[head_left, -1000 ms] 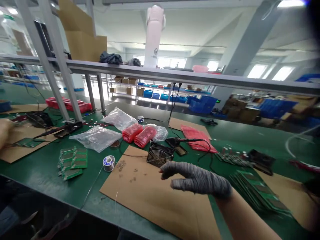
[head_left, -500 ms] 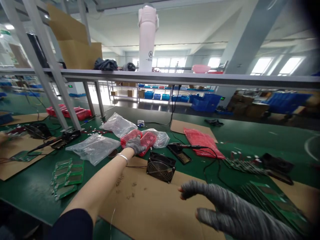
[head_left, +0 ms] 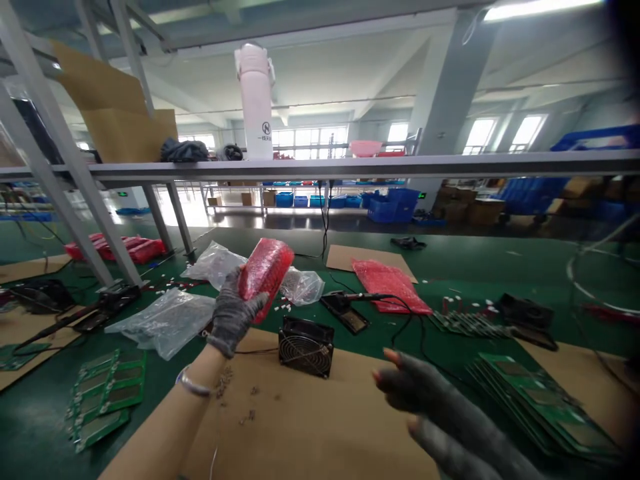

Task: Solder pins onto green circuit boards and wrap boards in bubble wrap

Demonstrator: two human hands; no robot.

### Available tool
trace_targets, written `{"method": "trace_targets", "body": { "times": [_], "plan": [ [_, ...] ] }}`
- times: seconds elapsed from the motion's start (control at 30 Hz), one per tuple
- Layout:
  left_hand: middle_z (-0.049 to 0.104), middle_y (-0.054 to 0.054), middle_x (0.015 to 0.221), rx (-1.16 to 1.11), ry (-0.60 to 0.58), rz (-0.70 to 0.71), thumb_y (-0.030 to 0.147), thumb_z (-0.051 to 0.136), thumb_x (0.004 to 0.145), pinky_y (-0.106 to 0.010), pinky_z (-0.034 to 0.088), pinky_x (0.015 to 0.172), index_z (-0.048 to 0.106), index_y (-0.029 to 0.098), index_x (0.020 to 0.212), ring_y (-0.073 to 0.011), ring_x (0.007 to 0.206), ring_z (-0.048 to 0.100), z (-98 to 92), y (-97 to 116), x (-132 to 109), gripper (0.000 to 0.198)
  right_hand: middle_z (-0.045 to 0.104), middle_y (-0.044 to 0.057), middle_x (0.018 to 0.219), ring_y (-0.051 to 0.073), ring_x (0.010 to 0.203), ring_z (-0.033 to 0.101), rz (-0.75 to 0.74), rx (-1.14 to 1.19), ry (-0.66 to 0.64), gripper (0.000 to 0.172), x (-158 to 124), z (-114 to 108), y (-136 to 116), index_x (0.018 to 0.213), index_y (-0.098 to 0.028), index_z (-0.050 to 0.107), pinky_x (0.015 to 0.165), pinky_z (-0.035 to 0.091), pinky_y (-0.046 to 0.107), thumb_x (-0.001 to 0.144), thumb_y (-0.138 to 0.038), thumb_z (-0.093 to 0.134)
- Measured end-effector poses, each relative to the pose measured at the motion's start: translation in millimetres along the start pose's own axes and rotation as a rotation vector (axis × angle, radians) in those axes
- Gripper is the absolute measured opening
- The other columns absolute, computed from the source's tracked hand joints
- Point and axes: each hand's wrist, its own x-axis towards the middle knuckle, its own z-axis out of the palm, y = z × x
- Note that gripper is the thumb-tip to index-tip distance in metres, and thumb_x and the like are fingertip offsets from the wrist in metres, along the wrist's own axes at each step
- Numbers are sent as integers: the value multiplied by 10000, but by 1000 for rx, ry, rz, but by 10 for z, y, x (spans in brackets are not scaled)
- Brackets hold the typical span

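My left hand (head_left: 231, 313), in a grey glove, is closed around a red bubble-wrap packet (head_left: 265, 268) and holds it up above the green bench. Small white parts lie under it beside a clear bag (head_left: 303, 285). My right hand (head_left: 440, 417), also gloved, hovers low at the right over the brown cardboard sheet (head_left: 310, 420), its fingers spread and nothing in them. A small black fan (head_left: 306, 345) sits on the cardboard between my hands.
Clear plastic bags (head_left: 165, 321) lie left of the fan. Green circuit boards are stacked at the left (head_left: 107, 393) and right (head_left: 535, 400). A soldering iron on its stand (head_left: 350, 307) and a red bag (head_left: 387, 277) sit behind. A metal shelf rail (head_left: 350, 165) crosses overhead.
My left hand has lifted one red packet off the bench and raised it toward me. My right hand has dropped lower and to the right.
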Motion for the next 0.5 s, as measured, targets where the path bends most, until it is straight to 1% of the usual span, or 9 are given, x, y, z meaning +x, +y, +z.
{"method": "trace_targets", "body": {
  "times": [0.07,0.1,0.13,0.2,0.23,0.3,0.37,0.43,0.5],
  "plan": [
    [497,-78,1428,7,108,117,350,797,717,-455,403,1135,373,257,1433,-267,1290,508,-30,295,-455,838,563,75,1420,275,1218,610,-15,129,-10,720,186,423,-104,1498,-390,354,964,547,453,848,-458,654],
    [510,-97,1416,62,168,227,381,790,718,-511,398,1134,395,254,1433,-306,1296,505,-26,428,-705,827,514,84,1468,282,1265,573,-7,365,3,785,256,622,-159,1513,-368,327,1027,496,492,823,-449,693],
    [523,-112,1409,80,156,315,393,774,735,-540,416,1118,381,258,1449,-325,1295,512,-25,544,-949,826,541,89,1440,286,1253,580,7,545,5,814,303,789,-209,1505,-345,350,1052,470,506,793,-443,732],
    [512,-159,1429,24,30,472,432,744,762,-562,474,1067,324,239,1487,-357,1304,515,-60,710,-1354,860,650,87,1304,301,1169,633,18,792,67,756,315,988,-282,1417,-289,497,1052,471,506,738,-476,773],
    [498,-168,1452,5,-99,507,414,702,805,-551,488,1062,293,231,1505,-349,1319,510,-102,762,-1489,831,694,87,1223,313,1128,653,39,884,76,681,278,1014,-304,1332,-258,585,1043,480,506,724,-502,773],
    [538,-126,1433,-25,-276,538,351,594,894,-478,521,1047,320,261,1493,-286,1295,549,-211,825,-1606,665,732,93,1127,333,1089,670,87,1021,78,553,134,957,-332,1192,-226,679,1027,490,521,738,-536,739],
    [571,-76,1409,-19,-347,598,296,537,926,-409,516,1059,371,292,1460,-228,1281,564,-301,871,-1572,559,735,95,1121,338,1085,673,112,1085,109,507,-64,836,-346,1172,-231,689,1020,491,532,754,-515,724],
    [583,-53,1396,6,-415,704,267,565,901,-359,503,1072,399,290,1440,-201,1286,558,-332,927,-1498,565,724,89,1159,336,1100,667,113,1087,167,526,-273,731,-336,1205,-250,670,1029,482,535,736,-474,751],
    [607,-65,1361,28,-495,805,251,618,852,-328,523,1042,417,250,1427,-198,1248,584,-298,981,-1476,609,723,94,1161,340,1115,659,155,1068,194,532,-469,671,-286,1166,-243,686,1038,474,533,698,-477,784]
  ]
}}
